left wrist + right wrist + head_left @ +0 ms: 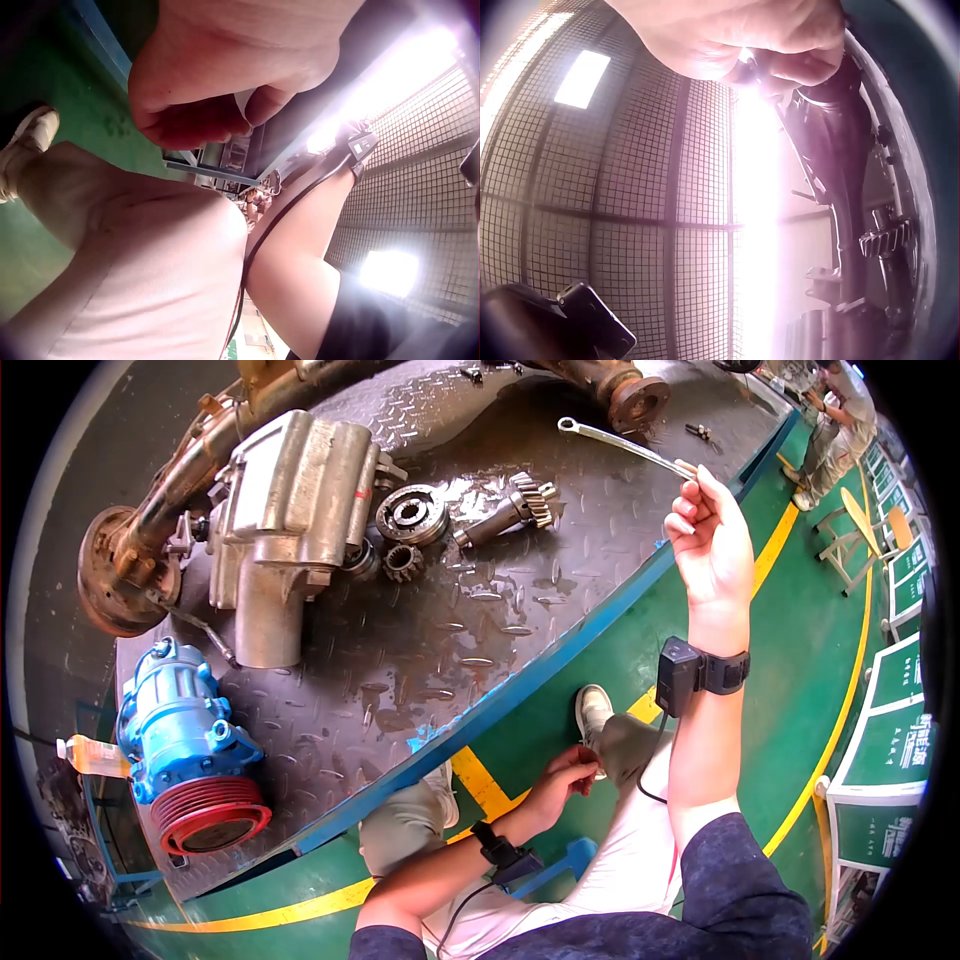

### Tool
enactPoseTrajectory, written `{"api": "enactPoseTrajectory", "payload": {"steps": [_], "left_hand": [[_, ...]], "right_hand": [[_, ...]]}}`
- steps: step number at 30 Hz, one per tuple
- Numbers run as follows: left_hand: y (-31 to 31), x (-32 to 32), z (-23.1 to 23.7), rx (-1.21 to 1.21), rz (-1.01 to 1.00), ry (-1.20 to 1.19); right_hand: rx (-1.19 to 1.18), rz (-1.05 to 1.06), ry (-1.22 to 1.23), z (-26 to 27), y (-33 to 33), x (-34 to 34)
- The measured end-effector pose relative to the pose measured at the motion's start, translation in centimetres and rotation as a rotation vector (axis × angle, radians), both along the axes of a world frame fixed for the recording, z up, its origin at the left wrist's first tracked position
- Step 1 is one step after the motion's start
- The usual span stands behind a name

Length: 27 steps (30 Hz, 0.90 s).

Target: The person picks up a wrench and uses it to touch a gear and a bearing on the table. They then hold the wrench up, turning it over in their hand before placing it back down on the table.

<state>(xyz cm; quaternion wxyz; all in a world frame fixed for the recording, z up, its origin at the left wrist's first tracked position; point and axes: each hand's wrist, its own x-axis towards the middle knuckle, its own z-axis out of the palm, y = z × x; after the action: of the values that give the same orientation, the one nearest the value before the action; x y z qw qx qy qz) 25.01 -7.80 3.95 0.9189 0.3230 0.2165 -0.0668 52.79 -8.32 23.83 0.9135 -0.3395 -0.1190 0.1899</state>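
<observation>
My right hand (712, 545) is raised over the bench's front edge and pinches one end of a long metal wrench (625, 444). Its ring end points away toward the back of the bench. In the right wrist view, the curled fingers of the right hand (765, 37) grip the wrench, with bright glare beside it. Low between the knees hangs my left hand (562, 785), fingers loosely curled. No held object shows in the left hand (232, 75) in its wrist view. Nearest the wrench on the bench are a flanged shaft end (638, 402) and small bolts (700, 431).
On the wet steel-plate bench (440, 650) lie a gear shaft (510, 510), a bearing (412, 515), a small gear (403, 563) and a grey gearbox housing (290, 510). A blue compressor (180, 710) with a red pulley stands left, by a bottle (95, 756). Another person (842, 420) sits far right.
</observation>
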Motion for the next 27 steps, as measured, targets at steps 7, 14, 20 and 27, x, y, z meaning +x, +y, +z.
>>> {"api": "enactPoseTrajectory", "payload": {"steps": [7,14,20,27], "left_hand": [[0.5,-0.9,-0.7,0.109,0.03,-0.007],[1.5,-1.4,-0.3,0.208,0.0,-0.066],[1.4,-1.4,0.0,0.227,-0.064,-0.105],[1.6,-2.5,1.3,0.246,-0.1,-0.209]], "right_hand": [[-0.153,-0.065,-0.142,0.3,-0.8,-2.0],[-0.652,-0.475,-0.802,2.2,1.2,-3.3],[-0.934,-0.303,-1.024,3.9,4.0,1.0],[-1.11,-0.475,-1.166,4.3,7.3,1.7]]}}
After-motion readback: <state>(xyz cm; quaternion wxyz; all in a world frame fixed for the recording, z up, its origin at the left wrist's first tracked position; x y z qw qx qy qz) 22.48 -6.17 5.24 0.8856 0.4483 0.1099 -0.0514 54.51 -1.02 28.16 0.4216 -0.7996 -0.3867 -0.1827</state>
